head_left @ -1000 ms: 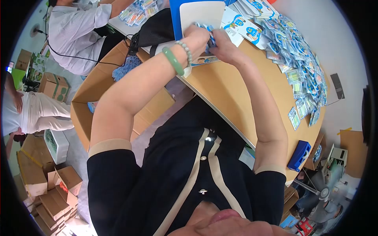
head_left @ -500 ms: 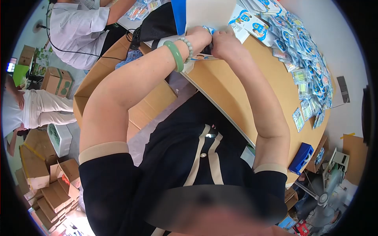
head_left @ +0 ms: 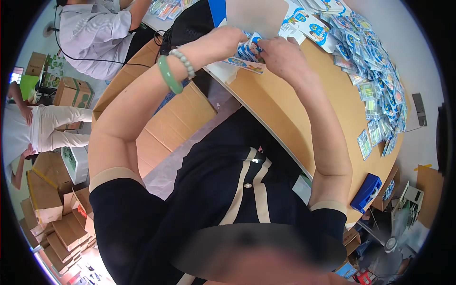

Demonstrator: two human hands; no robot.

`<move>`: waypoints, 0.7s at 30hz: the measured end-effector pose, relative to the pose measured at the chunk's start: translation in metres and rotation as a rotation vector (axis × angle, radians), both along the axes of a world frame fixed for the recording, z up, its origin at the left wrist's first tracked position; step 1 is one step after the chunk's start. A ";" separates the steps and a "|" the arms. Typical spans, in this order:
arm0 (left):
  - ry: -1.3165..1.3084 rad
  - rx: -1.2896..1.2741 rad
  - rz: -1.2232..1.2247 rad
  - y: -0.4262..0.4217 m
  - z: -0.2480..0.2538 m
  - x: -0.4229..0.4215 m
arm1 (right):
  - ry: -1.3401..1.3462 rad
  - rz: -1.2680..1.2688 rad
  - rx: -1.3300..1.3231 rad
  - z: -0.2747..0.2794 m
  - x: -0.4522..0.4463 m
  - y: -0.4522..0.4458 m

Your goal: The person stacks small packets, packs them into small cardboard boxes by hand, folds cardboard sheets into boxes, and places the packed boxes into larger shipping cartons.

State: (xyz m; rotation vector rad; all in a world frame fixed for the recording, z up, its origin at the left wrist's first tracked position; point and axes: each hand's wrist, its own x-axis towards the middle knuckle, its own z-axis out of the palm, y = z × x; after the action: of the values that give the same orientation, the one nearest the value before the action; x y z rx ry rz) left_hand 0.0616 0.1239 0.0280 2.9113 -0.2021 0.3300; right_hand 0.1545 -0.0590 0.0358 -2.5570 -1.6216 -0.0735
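Observation:
A small printed box (head_left: 246, 65) stands at the table edge with its white flap (head_left: 256, 18) raised. Blue-and-white packets (head_left: 251, 47) show upright inside it. My left hand (head_left: 229, 42) is at the box's left side, fingers bent over its edge and their tips partly hidden. A green bangle and a beaded bracelet circle that wrist. At the opposite side, my right hand (head_left: 284, 58) has its fingers curled at the box's edge, close against the packets. Whether either hand also pinches a packet is hidden.
A large heap of packets (head_left: 380, 76) covers the table's right side. Flat printed cartons (head_left: 311, 26) lie beyond the box. A blue dispenser-like object (head_left: 365, 192) sits near the table's right end. An open cardboard box (head_left: 173, 128) is below left. A co-worker's sleeve (head_left: 95, 33) shows upper left.
My hands have moved apart, the left one going leftward and the right one slightly right. The packets between them are now more exposed.

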 end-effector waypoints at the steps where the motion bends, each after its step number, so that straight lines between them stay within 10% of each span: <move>1: 0.149 -0.109 0.029 -0.006 0.002 -0.004 | -0.002 0.001 -0.001 -0.005 0.000 0.001; 5: 0.219 -0.153 0.014 -0.017 -0.022 -0.006 | -0.107 0.163 0.228 -0.010 -0.001 0.008; 15: 0.034 -0.326 -0.049 -0.017 -0.002 -0.040 | -0.088 0.060 -0.177 0.007 -0.002 0.022; 21: -0.376 -0.594 0.578 0.019 -0.016 -0.044 | -0.141 0.089 0.048 -0.004 -0.011 0.034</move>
State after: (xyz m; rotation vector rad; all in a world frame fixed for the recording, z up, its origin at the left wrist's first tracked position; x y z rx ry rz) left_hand 0.0176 0.1433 0.0117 2.2362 0.5941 0.8561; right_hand 0.1438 -0.0247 0.0320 -2.4912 -1.7566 -0.2868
